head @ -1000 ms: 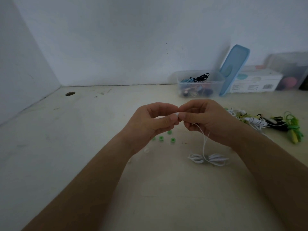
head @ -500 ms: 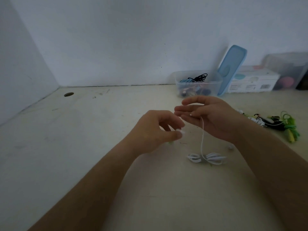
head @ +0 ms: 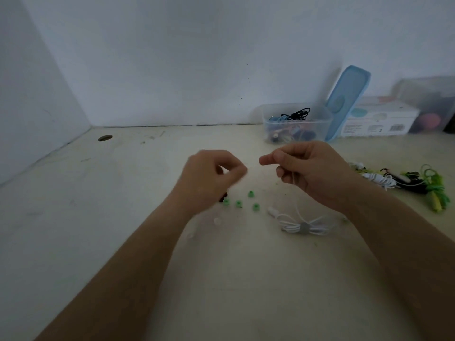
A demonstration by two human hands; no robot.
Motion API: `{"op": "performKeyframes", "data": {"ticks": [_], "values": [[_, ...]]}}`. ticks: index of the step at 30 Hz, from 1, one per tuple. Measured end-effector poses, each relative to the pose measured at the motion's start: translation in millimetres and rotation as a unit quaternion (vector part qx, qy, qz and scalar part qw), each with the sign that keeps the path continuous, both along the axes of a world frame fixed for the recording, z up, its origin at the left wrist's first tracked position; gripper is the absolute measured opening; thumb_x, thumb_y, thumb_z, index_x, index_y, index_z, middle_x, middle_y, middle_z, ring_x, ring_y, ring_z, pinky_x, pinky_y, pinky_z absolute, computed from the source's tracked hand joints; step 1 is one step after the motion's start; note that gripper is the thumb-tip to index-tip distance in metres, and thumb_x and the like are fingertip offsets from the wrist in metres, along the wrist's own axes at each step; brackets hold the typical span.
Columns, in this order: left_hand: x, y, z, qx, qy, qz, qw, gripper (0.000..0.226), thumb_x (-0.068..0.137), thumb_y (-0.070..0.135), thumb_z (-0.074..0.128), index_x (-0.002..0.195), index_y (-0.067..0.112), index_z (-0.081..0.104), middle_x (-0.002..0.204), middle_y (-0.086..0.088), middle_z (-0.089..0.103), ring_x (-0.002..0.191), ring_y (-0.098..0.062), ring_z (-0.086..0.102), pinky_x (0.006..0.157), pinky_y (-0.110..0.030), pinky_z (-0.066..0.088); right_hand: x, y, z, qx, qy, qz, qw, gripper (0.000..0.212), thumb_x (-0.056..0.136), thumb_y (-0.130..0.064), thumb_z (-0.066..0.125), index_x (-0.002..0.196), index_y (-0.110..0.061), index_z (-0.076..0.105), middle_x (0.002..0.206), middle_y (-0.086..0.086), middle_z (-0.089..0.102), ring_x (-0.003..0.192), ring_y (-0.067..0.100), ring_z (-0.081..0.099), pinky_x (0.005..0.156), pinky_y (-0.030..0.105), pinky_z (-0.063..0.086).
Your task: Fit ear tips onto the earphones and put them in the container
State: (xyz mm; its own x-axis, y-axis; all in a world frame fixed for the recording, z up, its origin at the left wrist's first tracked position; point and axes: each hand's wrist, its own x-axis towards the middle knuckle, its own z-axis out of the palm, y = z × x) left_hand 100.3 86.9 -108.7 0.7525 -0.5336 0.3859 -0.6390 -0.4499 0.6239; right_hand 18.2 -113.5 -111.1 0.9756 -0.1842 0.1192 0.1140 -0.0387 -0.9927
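My right hand (head: 310,172) is closed around the thin cord of the white earphones (head: 304,226), whose bundled cable lies on the table below it. My left hand (head: 211,178) hovers to the left, blurred, with fingers curled and thumb against fingertips; whether it pinches anything is unclear. Several green ear tips (head: 250,193) lie on the table between and below the hands, and pale translucent tips (head: 216,220) lie nearer me. The clear container (head: 296,123) with earphones inside stands at the back, behind my right hand.
A blue lid (head: 348,102) leans against the container. White boxes (head: 379,121) and a clear tub (head: 428,107) stand at the back right. A pile of white, black and green earphones (head: 403,184) lies at the right. Walls close the left and back.
My hands, joined at the fingertips a second ago, have separated. The left hand moved left and up, the right hand rose slightly with the cord. Green ear tips show again.
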Motion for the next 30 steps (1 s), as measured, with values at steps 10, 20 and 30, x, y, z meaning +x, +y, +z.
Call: {"op": "performKeyframes", "data": {"ticks": [10,20,30], "values": [[35.7,12.4,-23.3,0.062,0.025,0.134,0.989,0.013,0.094,0.022,0.061,0.093,0.028,0.073,0.091,0.016,0.065,0.077,0.006,0.053,0.066,-0.005,0.033,3.8,4.0,-3.6,0.025,0.039,0.002,0.999,0.034,0.092,0.010,0.043,0.111,-0.006,0.066,0.101,0.010,0.076,0.071,0.012,0.063,0.069,0.027,0.049],[30.4,12.5,-19.4,0.129,0.064,0.110,0.983,0.011,0.087,0.023,0.072,0.080,0.032,0.072,0.080,0.019,0.066,0.076,0.004,0.059,0.062,-0.010,0.039,4.2,-0.2,-8.2,0.026,-0.002,0.016,1.000,0.035,0.090,0.019,0.050,0.106,-0.007,0.067,0.106,0.011,0.075,0.096,0.022,0.073,0.079,0.026,0.058],[22.8,10.2,-9.6,-0.006,0.038,0.112,0.993,0.007,0.088,0.024,0.070,0.085,0.029,0.074,0.080,0.021,0.069,0.074,0.009,0.059,0.062,-0.002,0.039,-0.3,-1.4,-2.2,0.004,0.011,-0.010,1.000,0.024,0.090,0.005,0.062,0.106,-0.011,0.067,0.104,0.002,0.076,0.081,0.020,0.074,0.063,0.029,0.058]]}}
